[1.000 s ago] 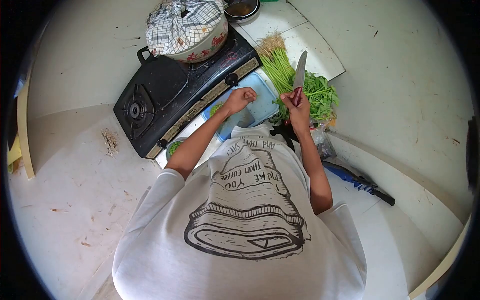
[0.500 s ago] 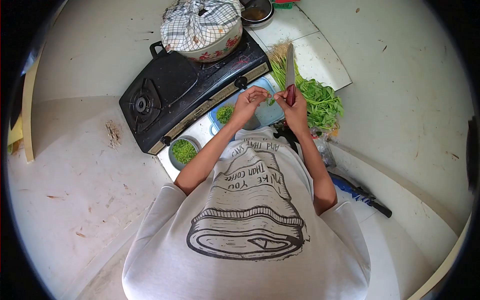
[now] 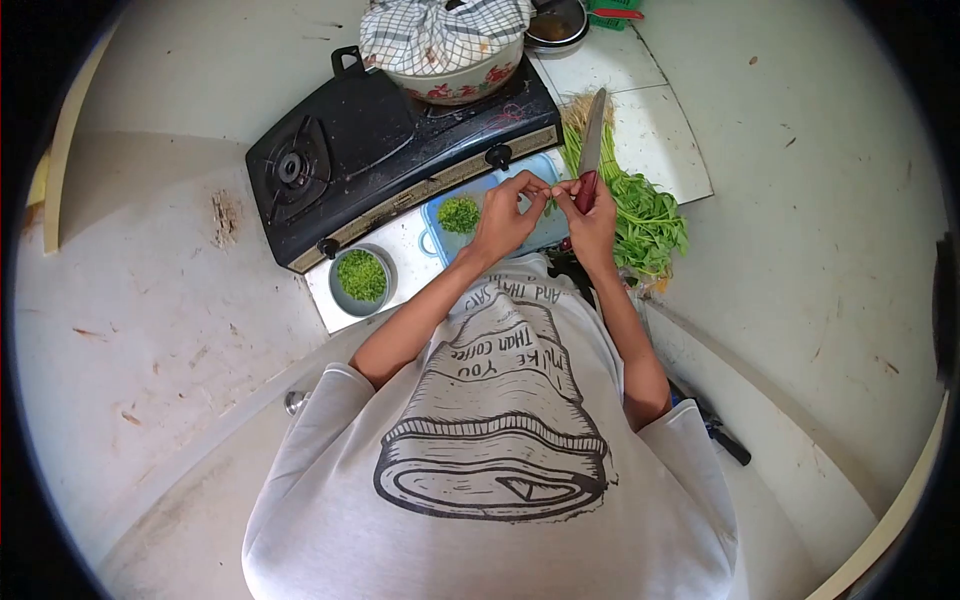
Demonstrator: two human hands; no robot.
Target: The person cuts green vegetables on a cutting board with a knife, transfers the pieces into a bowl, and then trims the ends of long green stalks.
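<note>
My left hand (image 3: pixel 508 216) is closed in a pinch on a small green sprig (image 3: pixel 549 207), its fingertips meeting those of my right hand. In my right hand (image 3: pixel 594 222) is a knife, gripped by its dark red handle (image 3: pixel 587 188), with the blade (image 3: pixel 596 135) pointing up and away from me. Both hands hover over a blue cutting board (image 3: pixel 433 222), where a mound of finely chopped greens (image 3: pixel 459 214) lies to the left. Right of the knife lies a bundle of leafy greens (image 3: pixel 648 220), roots toward the far side.
A black gas stove (image 3: pixel 375 140) stands behind the board, carrying a floral pot (image 3: pixel 455 87) covered with a checked cloth (image 3: pixel 440 38). A grey bowl (image 3: pixel 335 298) of chopped greens (image 3: pixel 361 275) sits at the counter's left end. Beyond the stove is a dark pan (image 3: pixel 557 22).
The view has shifted, so the stove, pot and bowl appear moved. My fingertips have come closer together around the green sprig. The knife stays in my right hand, its blade leaning slightly more to the right.
</note>
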